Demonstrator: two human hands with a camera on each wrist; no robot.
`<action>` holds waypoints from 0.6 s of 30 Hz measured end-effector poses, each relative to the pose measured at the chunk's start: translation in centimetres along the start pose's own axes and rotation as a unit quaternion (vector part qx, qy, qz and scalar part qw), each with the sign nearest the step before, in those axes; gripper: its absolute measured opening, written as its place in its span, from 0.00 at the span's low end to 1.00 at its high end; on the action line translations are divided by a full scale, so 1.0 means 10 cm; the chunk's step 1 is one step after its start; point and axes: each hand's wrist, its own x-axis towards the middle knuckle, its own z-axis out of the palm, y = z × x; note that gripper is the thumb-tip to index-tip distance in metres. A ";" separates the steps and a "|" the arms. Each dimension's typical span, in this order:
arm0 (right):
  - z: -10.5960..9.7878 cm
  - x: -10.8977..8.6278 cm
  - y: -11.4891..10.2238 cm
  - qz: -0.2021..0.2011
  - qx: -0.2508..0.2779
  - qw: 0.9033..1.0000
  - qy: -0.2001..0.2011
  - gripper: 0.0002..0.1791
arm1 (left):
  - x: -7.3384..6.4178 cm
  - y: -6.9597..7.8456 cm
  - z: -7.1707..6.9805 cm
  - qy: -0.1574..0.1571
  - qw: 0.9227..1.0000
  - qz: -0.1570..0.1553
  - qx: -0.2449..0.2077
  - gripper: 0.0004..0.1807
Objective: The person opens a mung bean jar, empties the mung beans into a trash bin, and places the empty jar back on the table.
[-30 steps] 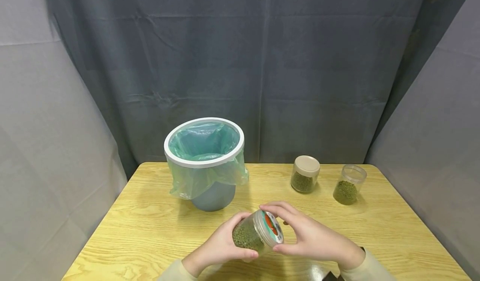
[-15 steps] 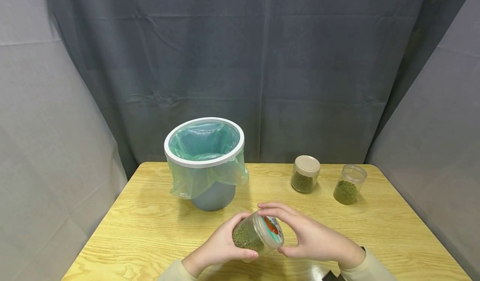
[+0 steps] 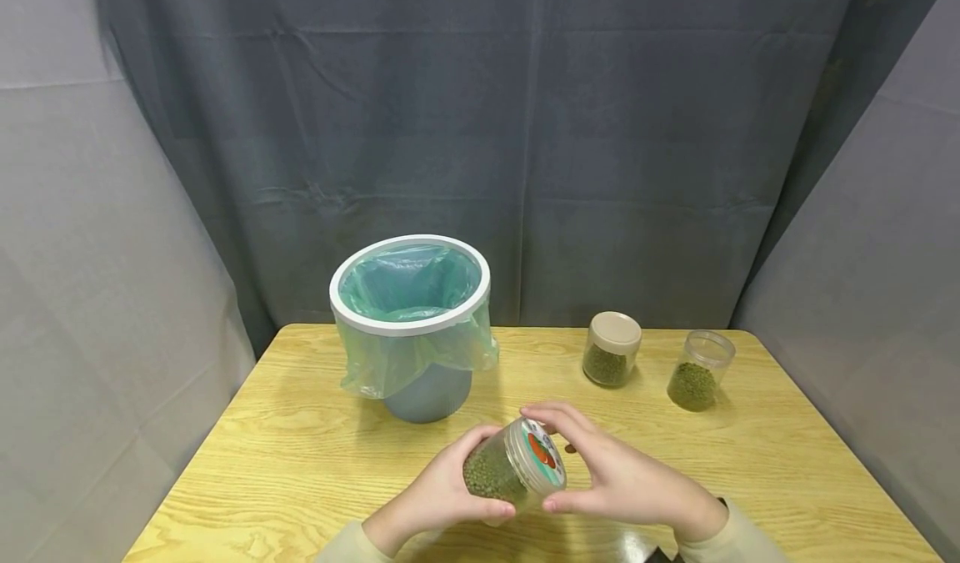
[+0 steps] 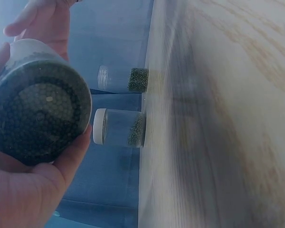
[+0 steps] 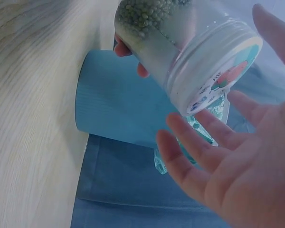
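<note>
My left hand [image 3: 442, 484] grips a clear plastic jar [image 3: 491, 470] around its body, tilted above the table with its lid end toward the right. Small green beans [image 5: 142, 16] fill part of it. Its lid [image 3: 543, 454] bears a white and green label with a red picture. My right hand [image 3: 630, 481] is spread around the lid. In the right wrist view, its thumb [image 5: 274, 33] stands apart from the lid, while some fingertips lie close to the rim; whether they touch it I cannot tell. The left wrist view faces the jar's bottom [image 4: 40, 111].
On the wooden table [image 3: 285, 471], a grey bin [image 3: 427, 392] with a white rim and green liner bag stands at the back left. Toward the back right are a beige-lidded jar [image 3: 611, 350] and an uncovered-looking jar [image 3: 699, 371], both partly filled with green beans. Grey curtains surround the table.
The right hand's fingers shift slightly around the lid, back and then forward again. The label's picture has turned a little. The left hand and jar body stay nearly still.
</note>
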 end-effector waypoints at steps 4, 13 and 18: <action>0.03 0.01 0.01 0.003 -0.008 1.000 0.004 0.46 | 0.00 0.01 0.00 -0.001 1.000 0.001 -0.002 0.42; 0.00 0.01 0.03 -0.002 0.003 0.999 0.033 0.44 | -0.02 0.03 -0.03 0.010 1.000 0.000 -0.005 0.42; -0.09 0.01 0.03 -0.002 0.011 0.998 0.058 0.44 | -0.03 0.03 -0.09 0.016 1.000 0.002 -0.020 0.43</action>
